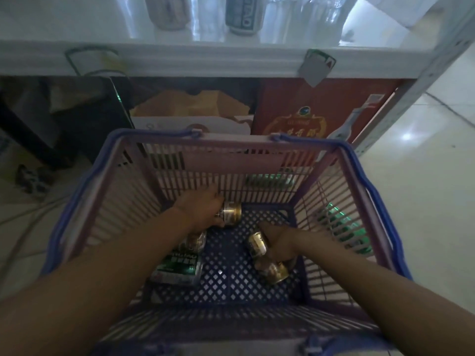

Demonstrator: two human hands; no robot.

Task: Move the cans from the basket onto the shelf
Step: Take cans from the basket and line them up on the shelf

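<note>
A pink and blue basket (231,160) sits on the floor below a white shelf (205,60). Inside it, my left hand (203,209) grips a gold-ended can (230,213) near the far wall. My right hand (279,244) closes on another gold can (257,244) at the right. A third gold can (272,271) lies below my right hand, a green and white can (177,269) lies at the lower left, and one more can (194,241) is half hidden under my left forearm. Two cans (244,15) stand on the shelf.
Clear bottles (295,19) stand on the shelf beside the cans. Under the shelf are a red carton (321,109), a cardboard box (190,111) and a dark bin (64,116). Green cans (341,227) lie outside the basket's right wall. Tiled floor (424,188) spreads to the right.
</note>
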